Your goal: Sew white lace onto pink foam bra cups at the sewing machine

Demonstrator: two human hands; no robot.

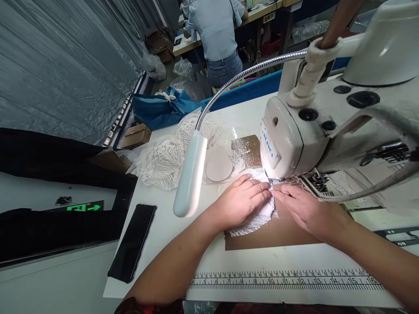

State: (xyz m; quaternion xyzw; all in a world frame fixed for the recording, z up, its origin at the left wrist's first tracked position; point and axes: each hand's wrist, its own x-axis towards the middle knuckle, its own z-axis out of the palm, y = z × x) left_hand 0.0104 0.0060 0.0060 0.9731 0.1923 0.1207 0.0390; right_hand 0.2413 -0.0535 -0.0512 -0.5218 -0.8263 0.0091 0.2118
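Observation:
A piece of white lace fabric lies under the needle end of a white sewing machine, on a brown sheet. My left hand rests flat over the fabric, fingers stretched towards the presser foot. From the other side, my right hand has its fingers drawn together at the fabric's right edge, close to my left fingertips. Its thumb is hidden, and so is part of the fabric beneath my left hand. The needle tip is too small to make out.
A lamp on a bendy metal neck hangs left of the machine. Behind it lie lace pieces and a pale rounded pad. A black phone and a printed ruler are nearer. Another person sits beyond.

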